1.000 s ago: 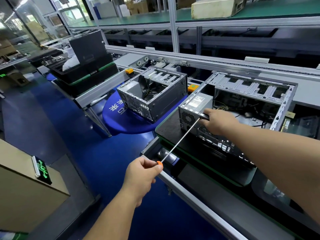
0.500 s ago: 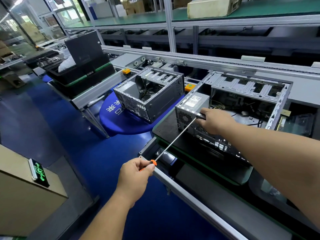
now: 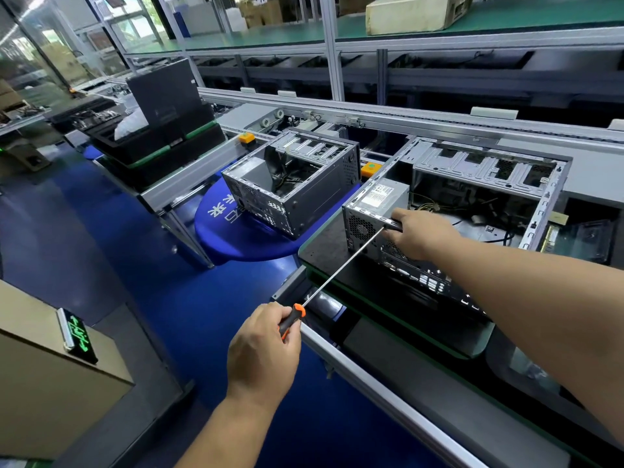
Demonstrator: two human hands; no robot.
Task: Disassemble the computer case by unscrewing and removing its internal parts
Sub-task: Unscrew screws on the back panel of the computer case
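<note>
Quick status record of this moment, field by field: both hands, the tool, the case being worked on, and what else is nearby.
left hand: left hand grips the orange-and-black handle of the screwdriver
right hand: right hand rests on the rear top edge of the open computer case, at the shaft tip
tool: long shaft slants up to the case's rear panel, beside the power supply
case: side open, cables visible inside
nearby: second open case on a blue round table
</note>
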